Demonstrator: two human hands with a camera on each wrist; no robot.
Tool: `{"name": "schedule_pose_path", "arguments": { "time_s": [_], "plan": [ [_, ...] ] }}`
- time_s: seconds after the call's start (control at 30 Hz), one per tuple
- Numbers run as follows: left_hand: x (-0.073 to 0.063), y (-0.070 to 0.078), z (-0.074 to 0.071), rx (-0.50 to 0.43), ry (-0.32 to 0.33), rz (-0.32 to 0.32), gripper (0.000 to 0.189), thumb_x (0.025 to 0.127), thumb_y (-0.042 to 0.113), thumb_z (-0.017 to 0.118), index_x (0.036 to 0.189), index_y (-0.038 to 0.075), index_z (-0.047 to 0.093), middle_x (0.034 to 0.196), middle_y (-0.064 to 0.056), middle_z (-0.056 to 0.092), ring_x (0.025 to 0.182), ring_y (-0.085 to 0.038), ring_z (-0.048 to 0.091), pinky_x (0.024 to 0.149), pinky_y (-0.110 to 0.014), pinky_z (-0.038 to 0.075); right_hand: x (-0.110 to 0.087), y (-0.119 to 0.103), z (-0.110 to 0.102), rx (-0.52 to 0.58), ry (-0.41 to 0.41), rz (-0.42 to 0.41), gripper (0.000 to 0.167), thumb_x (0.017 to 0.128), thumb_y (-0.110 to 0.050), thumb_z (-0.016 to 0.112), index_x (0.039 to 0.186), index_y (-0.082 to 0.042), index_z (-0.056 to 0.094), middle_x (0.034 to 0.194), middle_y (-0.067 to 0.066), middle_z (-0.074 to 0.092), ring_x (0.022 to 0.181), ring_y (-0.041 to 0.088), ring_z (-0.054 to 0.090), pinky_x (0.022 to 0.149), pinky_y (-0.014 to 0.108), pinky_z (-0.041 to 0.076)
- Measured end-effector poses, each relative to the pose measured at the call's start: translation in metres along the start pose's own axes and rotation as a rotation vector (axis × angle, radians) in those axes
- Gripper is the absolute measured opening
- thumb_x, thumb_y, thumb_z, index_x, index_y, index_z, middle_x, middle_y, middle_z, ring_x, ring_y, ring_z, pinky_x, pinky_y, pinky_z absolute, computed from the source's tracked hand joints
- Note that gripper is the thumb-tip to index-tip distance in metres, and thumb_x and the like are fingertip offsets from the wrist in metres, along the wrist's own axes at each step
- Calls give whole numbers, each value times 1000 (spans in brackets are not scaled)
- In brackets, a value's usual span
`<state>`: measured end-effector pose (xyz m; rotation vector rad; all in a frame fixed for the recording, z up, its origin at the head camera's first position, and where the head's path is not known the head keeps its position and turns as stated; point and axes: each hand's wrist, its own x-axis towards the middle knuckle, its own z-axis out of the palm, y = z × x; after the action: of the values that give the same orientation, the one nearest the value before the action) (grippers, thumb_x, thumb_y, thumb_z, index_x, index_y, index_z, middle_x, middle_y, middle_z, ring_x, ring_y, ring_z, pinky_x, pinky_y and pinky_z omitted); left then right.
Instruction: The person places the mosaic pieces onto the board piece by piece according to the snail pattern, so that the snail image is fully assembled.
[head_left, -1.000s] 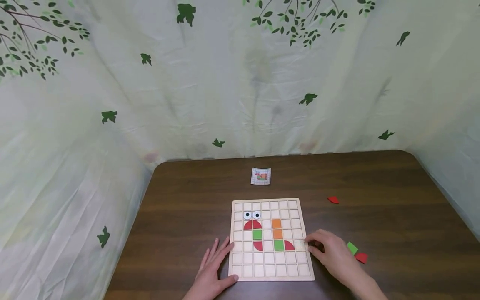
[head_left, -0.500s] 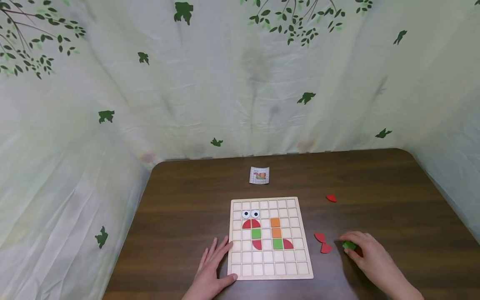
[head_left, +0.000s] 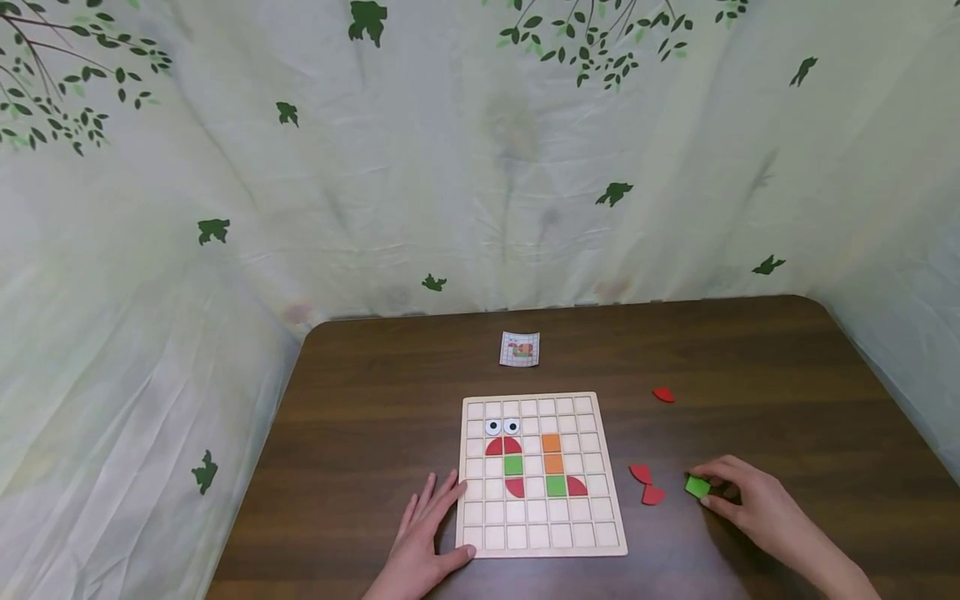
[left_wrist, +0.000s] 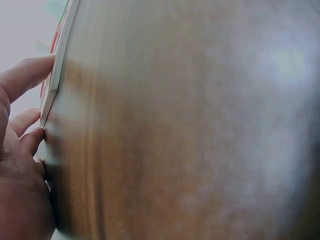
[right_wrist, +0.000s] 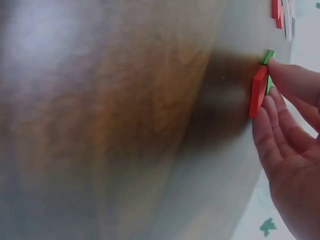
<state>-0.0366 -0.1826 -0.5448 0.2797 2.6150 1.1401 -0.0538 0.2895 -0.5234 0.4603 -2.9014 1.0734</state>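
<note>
The right hand (head_left: pixel 757 500) has its thumb and index finger parted only as far as the green square (head_left: pixel 697 487), which they pinch at its edges; the remaining fingers are bent behind. In the right wrist view a red piece (right_wrist: pixel 258 92) stands against the green one, close by the fingertips; whether the fingers also grip it cannot be told. Left of these fingertips, on the table (head_left: pixel 390 400), lies a pair of red pieces (head_left: pixel 653 495), and beyond them, farther from the person, a single red quarter-round (head_left: pixel 663 395). The left hand (head_left: pixel 422 554) is spread wide and grasps nothing: its index fingertip touches the left edge of the grid board (head_left: pixel 540 533) and its thumb tip the near-left corner, so the board lies just right of those fingers.
</note>
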Motion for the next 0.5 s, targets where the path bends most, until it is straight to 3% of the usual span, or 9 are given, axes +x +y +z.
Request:
{"name": "schedule_pose_path", "arguments": {
  "time_s": [0.3,0.5],
  "plan": [
    [0,2,0,-5,-4,1,80,79,36,80,148,21,45,159,-3,29,148,-36,7,111,-61,0,14,-10,-1,1,-151,162,32,80,-7,80,109,-14,69,98,-8,58,83,6,55,68,25,50],
    [0,2,-1,7,-22,-21,80,80,39,78,149,21,43,160,-2,27,149,-35,6,111,-60,-1,21,-15,4,-19,-166,150,28,80,-4,79,101,-18,67,96,-9,61,81,8,56,69,29,51]
  ]
}}
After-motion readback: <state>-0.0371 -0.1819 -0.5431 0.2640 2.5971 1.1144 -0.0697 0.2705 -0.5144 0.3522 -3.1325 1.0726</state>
